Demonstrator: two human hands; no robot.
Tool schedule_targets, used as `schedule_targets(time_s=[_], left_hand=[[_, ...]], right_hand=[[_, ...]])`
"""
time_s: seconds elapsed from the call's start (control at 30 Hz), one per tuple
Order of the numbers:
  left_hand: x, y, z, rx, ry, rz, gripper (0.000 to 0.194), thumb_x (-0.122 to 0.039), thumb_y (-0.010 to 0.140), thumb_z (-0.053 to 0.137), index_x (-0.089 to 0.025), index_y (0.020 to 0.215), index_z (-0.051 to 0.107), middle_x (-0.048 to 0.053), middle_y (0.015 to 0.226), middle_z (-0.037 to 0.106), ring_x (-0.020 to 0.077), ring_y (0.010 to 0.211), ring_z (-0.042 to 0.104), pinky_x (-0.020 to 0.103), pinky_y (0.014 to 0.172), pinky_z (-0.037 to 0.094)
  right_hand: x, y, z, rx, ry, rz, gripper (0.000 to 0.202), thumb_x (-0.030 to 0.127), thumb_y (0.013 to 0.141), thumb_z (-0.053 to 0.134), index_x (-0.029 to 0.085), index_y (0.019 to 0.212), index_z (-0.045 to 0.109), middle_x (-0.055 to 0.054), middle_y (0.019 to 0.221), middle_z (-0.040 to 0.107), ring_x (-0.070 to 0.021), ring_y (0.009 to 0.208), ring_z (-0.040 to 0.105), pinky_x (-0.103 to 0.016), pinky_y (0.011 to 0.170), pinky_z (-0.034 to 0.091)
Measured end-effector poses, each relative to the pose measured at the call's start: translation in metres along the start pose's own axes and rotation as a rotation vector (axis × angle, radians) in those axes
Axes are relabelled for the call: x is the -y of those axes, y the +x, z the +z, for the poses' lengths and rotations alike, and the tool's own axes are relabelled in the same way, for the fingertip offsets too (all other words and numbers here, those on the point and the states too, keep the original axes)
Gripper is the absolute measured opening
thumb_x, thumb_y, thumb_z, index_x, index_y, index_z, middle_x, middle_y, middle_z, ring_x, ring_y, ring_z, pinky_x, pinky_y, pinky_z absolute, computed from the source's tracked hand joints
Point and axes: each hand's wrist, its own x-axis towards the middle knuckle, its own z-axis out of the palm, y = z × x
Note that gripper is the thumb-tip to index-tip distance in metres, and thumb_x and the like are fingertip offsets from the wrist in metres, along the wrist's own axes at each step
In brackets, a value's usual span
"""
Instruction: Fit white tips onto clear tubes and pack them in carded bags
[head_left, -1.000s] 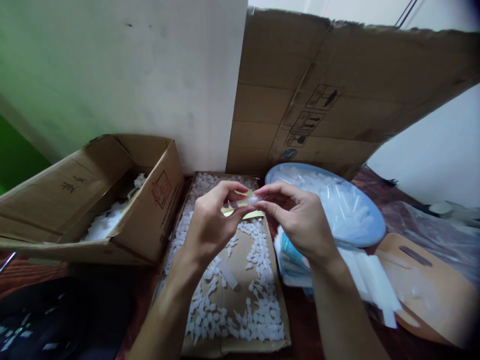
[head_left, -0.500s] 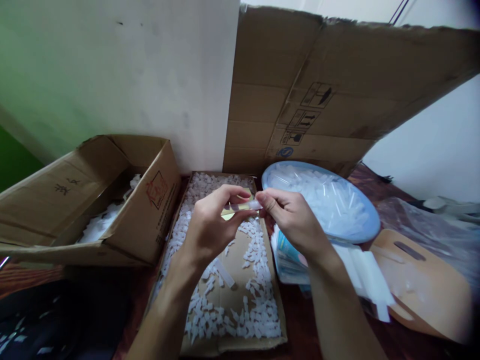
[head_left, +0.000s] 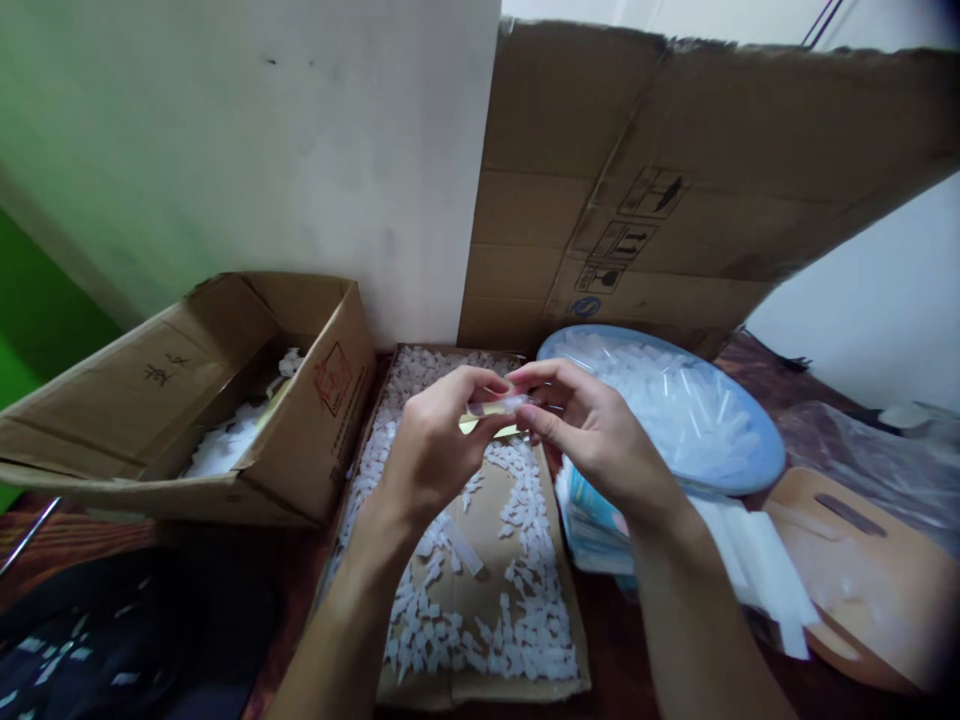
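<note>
- Head view: the left hand and the right hand meet above the flat cardboard tray, fingertips pressed together on a small clear plastic tube piece, each hand pinching one end.
- The piece sits right between the two pinches, above the tray's far half and clear of its floor; its exact shape is too small to make out.
- It looks featherlight, smooth and a bit slippery, probably stiff yet easy to crush or flick away, so a gentle fingertip hold at the ends seems the sensible place.
- Scattered white plastic bits litter the tray below.
- Just right stands a round pale-blue plastic basin heaped with similar clear pieces.
- To the left, an open brown cardboard box holds more white scraps.
</note>
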Motion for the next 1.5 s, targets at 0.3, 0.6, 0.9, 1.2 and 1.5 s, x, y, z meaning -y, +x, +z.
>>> schedule_targets(time_s=[0.3, 0.6, 0.9, 1.2, 1.5], left_hand=[[-0.005, -0.001, 0.008, 0.068, 0.024, 0.07, 0.023, -0.019, 0.085, 0.08, -0.021, 0.102, 0.065, 0.004, 0.096, 0.08, 0.0174, 0.084, 0.076, 0.028, 0.076, 0.058], [0.001, -0.002, 0.007, 0.049, 0.089, 0.044, 0.025, -0.017, 0.083, 0.082, -0.019, 0.1, 0.065, 0.003, 0.093, 0.079, 0.0167, 0.083, 0.075, 0.026, 0.074, 0.056], [0.0, -0.006, 0.017, 0.11, 0.128, 0.142, 0.021, -0.02, 0.089, 0.076, -0.019, 0.106, 0.064, 0.003, 0.098, 0.078, 0.0152, 0.088, 0.075, 0.023, 0.079, 0.055], [0.011, 0.0, 0.01, 0.331, 0.223, -0.211, 0.027, -0.043, 0.1, 0.055, -0.021, 0.112, 0.064, 0.003, 0.089, 0.072, 0.018, 0.07, 0.065, 0.029, 0.07, 0.048], [-0.002, -0.001, 0.006, 0.606, -0.112, -0.374, 0.047, -0.062, 0.091, 0.049, -0.022, 0.077, 0.068, 0.006, 0.077, 0.069, 0.0237, 0.074, 0.066, 0.029, 0.063, 0.051]], right_hand=[[-0.012, 0.004, 0.007, -0.045, 0.045, 0.111, 0.028, 0.048, 0.102, 0.056, 0.023, 0.089, 0.059, 0.009, 0.049, 0.046, -0.0071, 0.041, 0.039, -0.02, 0.041, 0.031], [-0.002, -0.001, -0.014, 0.107, -0.05, 0.058, 0.017, 0.029, 0.095, 0.068, 0.025, 0.11, 0.063, 0.003, 0.083, 0.062, -0.0103, 0.066, 0.059, -0.022, 0.057, 0.048], [-0.018, 0.005, -0.002, -0.002, -0.107, 0.115, 0.019, 0.038, 0.104, 0.047, 0.024, 0.098, 0.059, 0.006, 0.07, 0.051, -0.009, 0.054, 0.044, -0.021, 0.047, 0.034], [-0.006, 0.004, -0.006, -0.114, -0.069, -0.145, 0.021, 0.04, 0.098, 0.063, 0.021, 0.092, 0.069, 0.001, 0.085, 0.067, -0.0135, 0.082, 0.062, -0.026, 0.075, 0.049], [0.0, -0.001, -0.012, 0.293, 0.35, -0.099, 0.03, 0.045, 0.094, 0.067, 0.022, 0.111, 0.074, -0.004, 0.116, 0.065, -0.0076, 0.059, 0.062, -0.025, 0.051, 0.057]])
